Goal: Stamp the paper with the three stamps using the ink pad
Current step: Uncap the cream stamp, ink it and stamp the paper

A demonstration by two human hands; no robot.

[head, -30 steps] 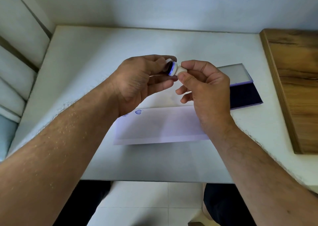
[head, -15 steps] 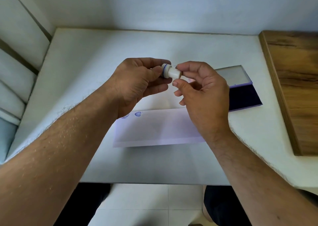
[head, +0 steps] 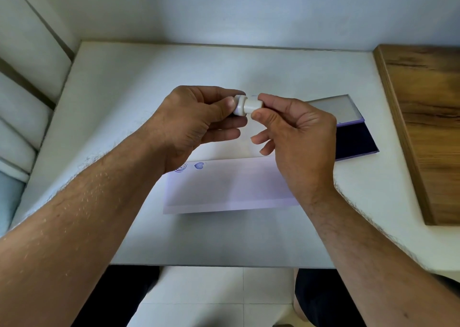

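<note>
The table [head: 124,83] gives you bare room behind and to the left; a wooden board [head: 423,127] bounds the right. The paper [head: 236,187], two marks at its top left, lies below your hands, the open pad [head: 353,137] just right. Your left hand [head: 191,120] and right hand [head: 293,132] both pinch the stamp [head: 245,105] in mid-air. Grip its body firmly, ink flat, then press beside the marks.

Stamp [head: 246,105] sitting between both hands above the table [head: 124,97], left hand [head: 196,122] on its left end, right hand [head: 296,132] on its right. Paper [head: 231,190] lying on the table below the hands, nearer the person. Ink pad [head: 353,137] lying open right of the paper, behind the right hand. Board [head: 428,127] lying at the table's right edge.
</note>
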